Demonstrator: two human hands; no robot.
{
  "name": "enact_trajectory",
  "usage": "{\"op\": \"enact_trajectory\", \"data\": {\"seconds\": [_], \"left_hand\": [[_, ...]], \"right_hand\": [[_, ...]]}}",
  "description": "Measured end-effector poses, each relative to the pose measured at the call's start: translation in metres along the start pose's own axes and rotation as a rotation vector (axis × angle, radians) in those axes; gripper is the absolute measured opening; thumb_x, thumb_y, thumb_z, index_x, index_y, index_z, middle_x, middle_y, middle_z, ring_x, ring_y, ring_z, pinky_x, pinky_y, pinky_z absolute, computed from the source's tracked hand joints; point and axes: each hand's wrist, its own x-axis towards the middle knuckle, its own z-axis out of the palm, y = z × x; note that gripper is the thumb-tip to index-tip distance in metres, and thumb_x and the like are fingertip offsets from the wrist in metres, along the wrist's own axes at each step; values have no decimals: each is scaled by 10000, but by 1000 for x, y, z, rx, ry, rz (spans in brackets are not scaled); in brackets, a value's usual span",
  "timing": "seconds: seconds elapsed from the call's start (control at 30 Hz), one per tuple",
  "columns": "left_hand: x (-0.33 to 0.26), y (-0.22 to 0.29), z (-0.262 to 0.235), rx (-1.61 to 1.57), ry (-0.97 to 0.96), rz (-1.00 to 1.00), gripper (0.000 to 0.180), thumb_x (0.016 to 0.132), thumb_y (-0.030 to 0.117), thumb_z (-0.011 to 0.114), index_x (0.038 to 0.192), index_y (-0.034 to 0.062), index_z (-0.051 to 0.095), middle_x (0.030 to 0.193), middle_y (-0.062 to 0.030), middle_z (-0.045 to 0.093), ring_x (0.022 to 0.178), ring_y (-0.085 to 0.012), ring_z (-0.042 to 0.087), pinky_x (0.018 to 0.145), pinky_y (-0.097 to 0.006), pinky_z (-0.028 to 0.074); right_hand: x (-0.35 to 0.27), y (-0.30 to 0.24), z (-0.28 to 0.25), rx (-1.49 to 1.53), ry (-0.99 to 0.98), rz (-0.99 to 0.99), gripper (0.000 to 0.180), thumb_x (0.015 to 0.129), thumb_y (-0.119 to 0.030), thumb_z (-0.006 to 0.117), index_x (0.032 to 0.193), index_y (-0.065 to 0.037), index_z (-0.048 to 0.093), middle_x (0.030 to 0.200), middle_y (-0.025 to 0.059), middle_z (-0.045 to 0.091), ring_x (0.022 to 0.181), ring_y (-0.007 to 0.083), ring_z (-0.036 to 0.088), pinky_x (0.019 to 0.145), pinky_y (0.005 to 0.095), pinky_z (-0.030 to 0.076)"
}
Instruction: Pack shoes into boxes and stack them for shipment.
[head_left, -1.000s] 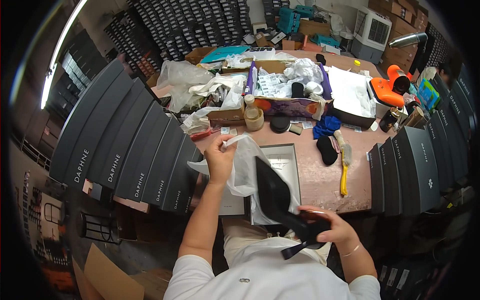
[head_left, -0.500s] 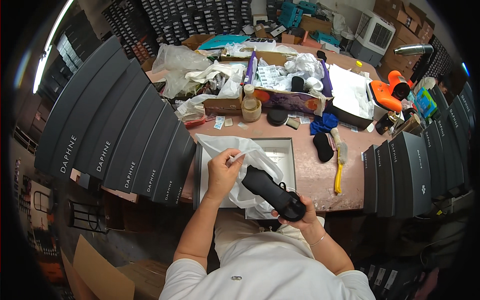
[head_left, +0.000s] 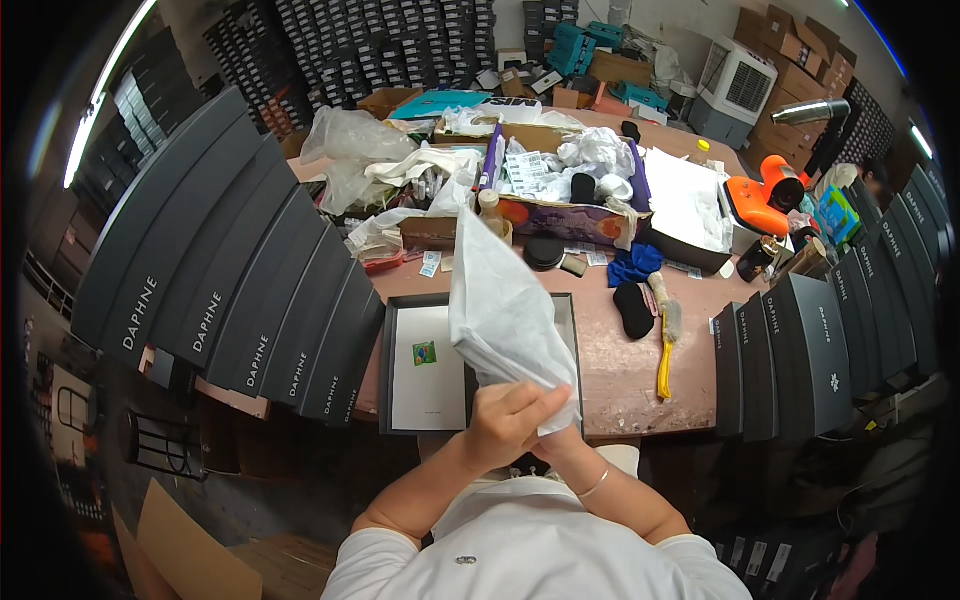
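Observation:
In front of my chest a white, thin translucent bag (head_left: pixel 502 300) stands upright, its top pointing away over the table. My left hand (head_left: pixel 505 425) is closed on the bag's lower end, with thumb and fingers pinching its folds. Just behind and below it, my right hand (head_left: pixel 562 447) is pressed against the same end; its fingers are mostly covered by the bag and the left hand. The black shoe is out of sight. Beneath the bag lies an open grey shoebox (head_left: pixel 388 365) with a white inside and a small green packet (head_left: pixel 425 353).
Stacks of dark grey shoeboxes (head_left: pixel 230 270) rise at left and others (head_left: pixel 800 350) at right. A yellow-handled brush (head_left: pixel 666 360), a black pad (head_left: pixel 632 312) and a blue cloth (head_left: pixel 635 264) lie right of the box. Beyond are a purple carton (head_left: pixel 570 215) and an orange tool (head_left: pixel 755 205).
The bag has risen from the box and now hides the black shoe that my right hand held. My left hand has moved down and right, meeting my right hand. The green packet has come into view.

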Motion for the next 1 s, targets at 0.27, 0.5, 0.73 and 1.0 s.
{"op": "enact_trajectory", "data": {"seconds": [0.27,0.5,0.73,1.0], "left_hand": [[-56,5,28,-156,5,-104,402,623,-11,706,1021,51,696,697,-38,575,563,-199,577,493,-306,444],[-53,23,27,-326,-20,25,456,600,-14,694,1055,-20,665,728,-77,565,581,-222,578,503,-322,460],[-66,31,14,-184,-486,-48,488,738,95,753,1182,-4,574,893,-87,571,725,-230,601,650,-294,508],[-105,-6,-9,-1095,496,-1399,894,750,432,776,1410,39,319,1336,-96,443,1227,-229,431,1041,-352,359]], "right_hand": [[7,-34,-5,275,-210,58,448,911,-197,573,1306,-18,461,1220,105,563,1083,254,572,951,379,481],[0,-52,-6,-1,-300,66,449,923,-188,547,1326,-19,444,1260,117,536,1108,262,559,954,378,474],[10,-49,0,-416,-201,-149,451,935,-178,522,1347,-21,426,1300,129,508,1133,270,546,956,378,467],[-13,-24,33,-1415,-724,-829,454,948,-167,492,1370,-22,406,1346,143,477,1161,280,531,960,378,459]]}}
